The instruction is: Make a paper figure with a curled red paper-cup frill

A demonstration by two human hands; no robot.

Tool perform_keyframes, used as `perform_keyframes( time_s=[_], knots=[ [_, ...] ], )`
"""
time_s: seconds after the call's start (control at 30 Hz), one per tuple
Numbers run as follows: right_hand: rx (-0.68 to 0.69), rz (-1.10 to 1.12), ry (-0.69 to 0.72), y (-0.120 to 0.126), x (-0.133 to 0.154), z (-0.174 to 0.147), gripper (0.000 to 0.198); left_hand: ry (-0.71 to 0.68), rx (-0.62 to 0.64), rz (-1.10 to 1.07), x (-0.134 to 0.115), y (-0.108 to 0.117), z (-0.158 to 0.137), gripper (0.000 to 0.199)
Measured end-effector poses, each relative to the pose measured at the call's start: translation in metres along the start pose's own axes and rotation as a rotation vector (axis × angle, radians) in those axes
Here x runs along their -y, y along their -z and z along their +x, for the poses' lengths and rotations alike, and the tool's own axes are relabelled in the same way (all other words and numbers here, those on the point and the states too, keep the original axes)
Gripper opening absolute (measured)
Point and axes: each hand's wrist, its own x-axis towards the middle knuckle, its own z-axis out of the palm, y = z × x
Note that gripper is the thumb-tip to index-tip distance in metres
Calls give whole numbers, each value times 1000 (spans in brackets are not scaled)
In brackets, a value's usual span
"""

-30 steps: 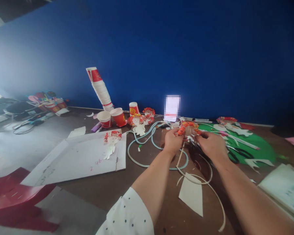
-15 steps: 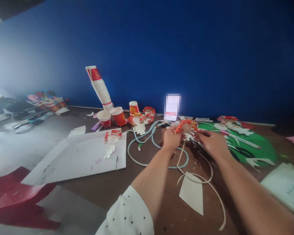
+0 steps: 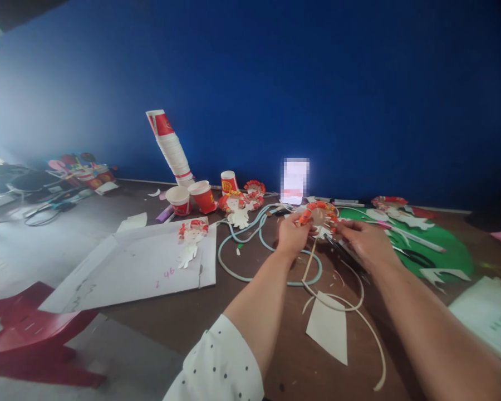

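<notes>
My left hand point(image 3: 293, 235) pinches the left side of a paper figure point(image 3: 318, 214) whose head is ringed with curled red-orange paper. At its right edge, the fingers of my right hand point(image 3: 365, 240) are closed on the red curls; any small piece between them is too small to make out. A thin pale stick point(image 3: 309, 262) slants down from below the figure. Beneath my right hand lies a long black tool point(image 3: 347, 255), partly hidden. A similar paper figure point(image 3: 190, 245) rests on the white board point(image 3: 137, 273), and another point(image 3: 237, 210) is by the cups.
A leaning stack of paper cups point(image 3: 173, 150) stands near the blue wall, with red cups point(image 3: 202, 198) beside it. A lit phone point(image 3: 294, 181) is upright behind my hands. Blue cable point(image 3: 229, 273), a white paper scrap point(image 3: 329, 328) and a green disc point(image 3: 451, 253) lie around.
The view has shifted very slightly. The figure's face now turns a little more toward me between my hands; both hands keep nearly the same place.
</notes>
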Motion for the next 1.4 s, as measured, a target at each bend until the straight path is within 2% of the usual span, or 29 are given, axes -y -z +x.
perform_keyframes(
  time_s=[0.2,0.53,0.77,0.9,1.17,1.4],
  knots=[
    [13,254,-94,-9,-3,1,24,-3,25,-27,-1,0,-1,5],
    [7,41,78,-5,-8,4,30,-11,26,-74,3,-1,2,3],
    [93,252,-5,-7,-18,14,35,-1,33,-64,3,0,2,5],
    [127,224,-14,-4,-14,10,31,34,46,-55,2,0,1,9],
    [149,73,70,1,-10,6,31,87,74,-89,4,-1,0,18],
    [208,191,66,-4,-27,18,34,116,90,-85,2,-2,-2,17]
  ],
)
